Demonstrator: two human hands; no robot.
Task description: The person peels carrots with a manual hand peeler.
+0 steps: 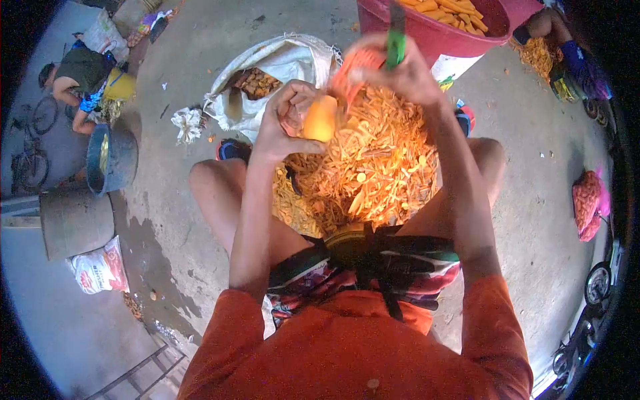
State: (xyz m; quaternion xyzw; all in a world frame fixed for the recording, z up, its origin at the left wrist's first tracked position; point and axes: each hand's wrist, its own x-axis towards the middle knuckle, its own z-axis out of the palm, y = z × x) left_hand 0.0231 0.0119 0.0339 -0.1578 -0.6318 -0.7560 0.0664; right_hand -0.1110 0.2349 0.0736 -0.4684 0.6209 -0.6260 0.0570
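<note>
My left hand (288,123) is closed around a thick, smooth orange carrot (321,119), its near end showing past the thumb. My right hand (403,73), smeared by motion, grips a green-handled tool (396,48) whose dark, blurred end points up. Beside the right fingers is a blurred reddish-orange patch that I cannot make out. Below both hands, between my knees, lies a large heap of orange peelings (380,160). Just beyond the left hand stands an open white sack (293,53) with brownish-orange pieces inside.
A red tub (433,30) of peeled carrots stands ahead. To the left, a person (83,73) bends by a blue tub (117,160) and a yellow bucket (121,85). Another person's legs (577,63) show at upper right. A pink bag (588,207) lies on the right.
</note>
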